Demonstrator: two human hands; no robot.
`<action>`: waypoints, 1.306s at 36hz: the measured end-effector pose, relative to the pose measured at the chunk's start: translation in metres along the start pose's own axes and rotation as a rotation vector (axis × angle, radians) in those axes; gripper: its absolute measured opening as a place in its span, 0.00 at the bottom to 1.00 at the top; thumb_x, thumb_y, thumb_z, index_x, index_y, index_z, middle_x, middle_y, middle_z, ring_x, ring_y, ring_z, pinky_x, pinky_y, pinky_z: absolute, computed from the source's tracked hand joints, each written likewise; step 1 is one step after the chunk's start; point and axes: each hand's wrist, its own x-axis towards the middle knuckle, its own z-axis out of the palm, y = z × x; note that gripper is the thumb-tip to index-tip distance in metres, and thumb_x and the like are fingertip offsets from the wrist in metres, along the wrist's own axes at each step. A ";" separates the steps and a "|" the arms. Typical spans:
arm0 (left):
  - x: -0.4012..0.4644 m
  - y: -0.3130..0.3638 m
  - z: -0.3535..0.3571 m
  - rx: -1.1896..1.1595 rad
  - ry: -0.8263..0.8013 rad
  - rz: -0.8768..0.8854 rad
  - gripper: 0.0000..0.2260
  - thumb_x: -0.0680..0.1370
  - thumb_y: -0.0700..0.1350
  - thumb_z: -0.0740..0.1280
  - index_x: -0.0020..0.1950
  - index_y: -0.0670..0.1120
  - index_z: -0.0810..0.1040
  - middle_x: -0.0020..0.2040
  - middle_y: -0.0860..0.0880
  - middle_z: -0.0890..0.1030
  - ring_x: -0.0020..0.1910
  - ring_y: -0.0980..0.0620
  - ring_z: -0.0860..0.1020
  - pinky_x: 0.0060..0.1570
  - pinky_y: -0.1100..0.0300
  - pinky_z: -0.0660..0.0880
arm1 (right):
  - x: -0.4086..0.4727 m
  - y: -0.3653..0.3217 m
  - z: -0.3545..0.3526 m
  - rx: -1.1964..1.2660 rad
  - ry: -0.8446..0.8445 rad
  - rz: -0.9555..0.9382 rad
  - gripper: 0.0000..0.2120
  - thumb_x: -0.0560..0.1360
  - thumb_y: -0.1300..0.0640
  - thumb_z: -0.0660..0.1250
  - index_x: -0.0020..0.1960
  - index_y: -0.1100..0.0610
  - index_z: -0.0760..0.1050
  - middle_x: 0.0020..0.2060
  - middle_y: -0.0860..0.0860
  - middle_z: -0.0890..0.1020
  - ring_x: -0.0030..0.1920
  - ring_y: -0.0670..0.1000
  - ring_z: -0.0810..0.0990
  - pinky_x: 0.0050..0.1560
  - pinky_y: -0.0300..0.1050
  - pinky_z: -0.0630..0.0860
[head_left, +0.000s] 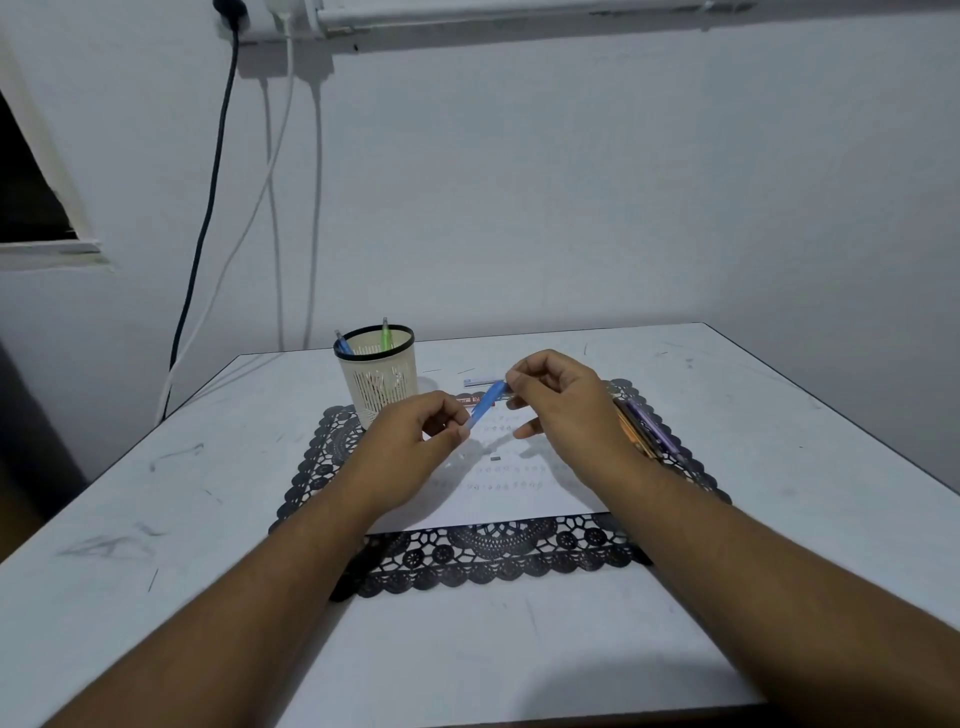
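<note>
We hold a blue pen (485, 406) between both hands above the white sheet of paper (519, 483). Our left hand (415, 441) pinches its lower end in a closed grip of thumb and fingertips; our right hand (558, 395) pinches the upper end, so the pen runs slanted from one grip up to the other. The paper lies on a black lace mat (493, 561) on the tabletop (156, 493). A cream pen holder (378, 382) stands just beyond our left hand, and a bundle of pens (644, 426) lies beside our right wrist.
</note>
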 end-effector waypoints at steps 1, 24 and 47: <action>0.000 0.000 0.000 -0.008 0.003 -0.005 0.08 0.81 0.43 0.71 0.46 0.57 0.82 0.39 0.56 0.82 0.37 0.57 0.78 0.41 0.55 0.77 | 0.000 0.000 -0.001 -0.006 -0.008 0.006 0.03 0.81 0.60 0.70 0.50 0.56 0.82 0.46 0.54 0.87 0.45 0.47 0.86 0.38 0.49 0.85; 0.002 -0.002 -0.019 0.009 0.104 -0.114 0.07 0.81 0.44 0.71 0.45 0.55 0.82 0.38 0.58 0.83 0.32 0.63 0.78 0.33 0.74 0.72 | -0.001 0.027 0.001 -0.608 -0.298 0.148 0.06 0.75 0.54 0.78 0.45 0.49 0.80 0.42 0.49 0.83 0.41 0.49 0.79 0.44 0.49 0.79; 0.000 -0.005 -0.018 0.128 0.002 -0.114 0.06 0.80 0.44 0.72 0.46 0.55 0.82 0.40 0.54 0.82 0.40 0.54 0.78 0.44 0.55 0.75 | 0.009 0.011 -0.009 -0.208 -0.125 0.111 0.11 0.83 0.58 0.67 0.51 0.45 0.85 0.41 0.40 0.85 0.32 0.43 0.73 0.38 0.38 0.73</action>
